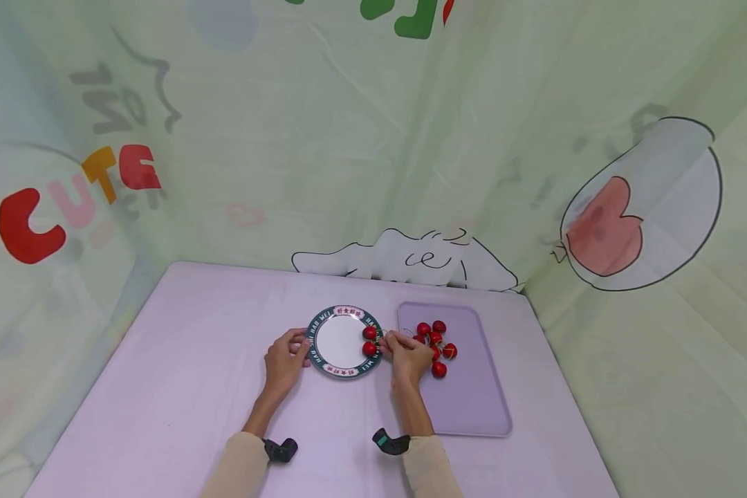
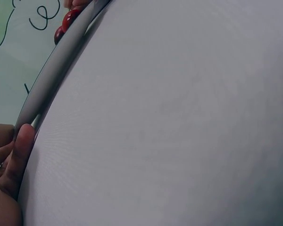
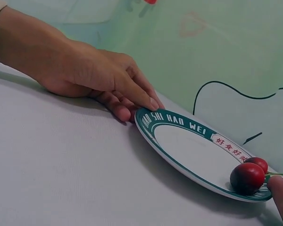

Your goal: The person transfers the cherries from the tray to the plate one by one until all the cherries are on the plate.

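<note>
A round white plate [image 1: 342, 342] with a dark green lettered rim is held at its left edge by my left hand [image 1: 284, 360]. In the right wrist view, the left thumb lies over the plate's rim [image 3: 179, 120] and other fingers are below it. Two red cherries [image 1: 370, 341] are on the plate's right side. Their green stem [image 3: 276, 174] runs to the fingertips of my right hand [image 1: 409, 356], which pinch it at the rim. The left wrist view shows the plate's side [image 2: 49, 77] edge-on, with the cherries [image 2: 68, 22] above its far end.
Right of the plate lies a lilac tray [image 1: 467, 408] holding several more red cherries [image 1: 438, 370], partly hidden by my right hand. A pale cloth covers the table [image 1: 180, 387]. Printed curtains [image 1: 348, 138] hang behind and at both sides.
</note>
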A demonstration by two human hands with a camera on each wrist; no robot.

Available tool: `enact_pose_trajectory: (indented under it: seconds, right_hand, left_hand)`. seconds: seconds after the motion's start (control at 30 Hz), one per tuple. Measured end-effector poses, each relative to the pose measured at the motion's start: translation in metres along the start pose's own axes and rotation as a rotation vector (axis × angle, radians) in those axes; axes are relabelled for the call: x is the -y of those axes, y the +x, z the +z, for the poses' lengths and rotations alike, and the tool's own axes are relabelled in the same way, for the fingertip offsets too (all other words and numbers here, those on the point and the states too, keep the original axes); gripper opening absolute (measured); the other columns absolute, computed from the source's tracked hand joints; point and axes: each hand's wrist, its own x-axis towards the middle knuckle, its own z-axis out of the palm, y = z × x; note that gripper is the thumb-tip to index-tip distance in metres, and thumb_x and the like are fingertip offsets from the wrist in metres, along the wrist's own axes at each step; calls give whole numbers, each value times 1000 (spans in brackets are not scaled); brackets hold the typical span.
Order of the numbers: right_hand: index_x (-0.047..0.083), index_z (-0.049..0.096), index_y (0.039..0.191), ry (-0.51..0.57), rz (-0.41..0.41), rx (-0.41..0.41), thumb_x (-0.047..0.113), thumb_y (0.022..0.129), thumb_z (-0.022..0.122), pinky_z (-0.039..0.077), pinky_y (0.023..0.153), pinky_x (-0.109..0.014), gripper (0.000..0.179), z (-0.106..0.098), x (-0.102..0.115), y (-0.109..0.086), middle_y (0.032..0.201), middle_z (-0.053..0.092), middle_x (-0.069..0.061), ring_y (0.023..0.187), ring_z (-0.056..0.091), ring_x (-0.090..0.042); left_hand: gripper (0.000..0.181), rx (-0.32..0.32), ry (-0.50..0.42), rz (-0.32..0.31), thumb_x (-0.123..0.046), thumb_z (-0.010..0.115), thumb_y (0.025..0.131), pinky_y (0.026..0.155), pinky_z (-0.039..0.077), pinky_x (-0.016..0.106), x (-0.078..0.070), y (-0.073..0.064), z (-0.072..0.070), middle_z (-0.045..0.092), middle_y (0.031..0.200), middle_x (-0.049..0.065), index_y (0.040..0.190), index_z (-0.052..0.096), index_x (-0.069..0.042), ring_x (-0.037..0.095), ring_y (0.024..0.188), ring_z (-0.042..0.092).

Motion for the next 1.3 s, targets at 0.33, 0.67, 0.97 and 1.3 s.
enact_pose_trajectory:
  seconds: [0.33,0.67,0.97,1.3]
  right_hand:
    - [-5,82,114,-146,-57,-23,1,95,83,64,67,-21,21,1,-2,0,106,80,-24,72,77,-18]
    - [-7,83,108,-197,-98,-23,-4,93,83,64,64,-21,15,3,-4,2,106,77,-25,69,74,-16]
    - [-7,83,110,-219,-101,-22,-3,93,83,64,66,-20,17,4,-1,-2,106,77,-26,70,73,-15]
    - [-5,84,105,-329,-129,-44,-2,93,83,60,61,-15,12,5,-3,-3,102,80,-27,68,72,-10]
  left_hand:
    - [33,-4,7,6,-13,67,108,63,59,18,3,1,2,76,114,14,140,70,-5,8,67,71]
    - [33,-3,21,4,-15,68,109,64,57,16,3,2,2,77,115,13,140,70,-6,9,67,71]
    - [33,-7,21,8,-15,67,109,64,58,16,3,2,1,76,115,13,140,70,-6,10,68,71]
    - [33,-5,25,2,-15,67,109,64,57,16,3,0,1,76,114,13,140,70,-6,9,67,71]
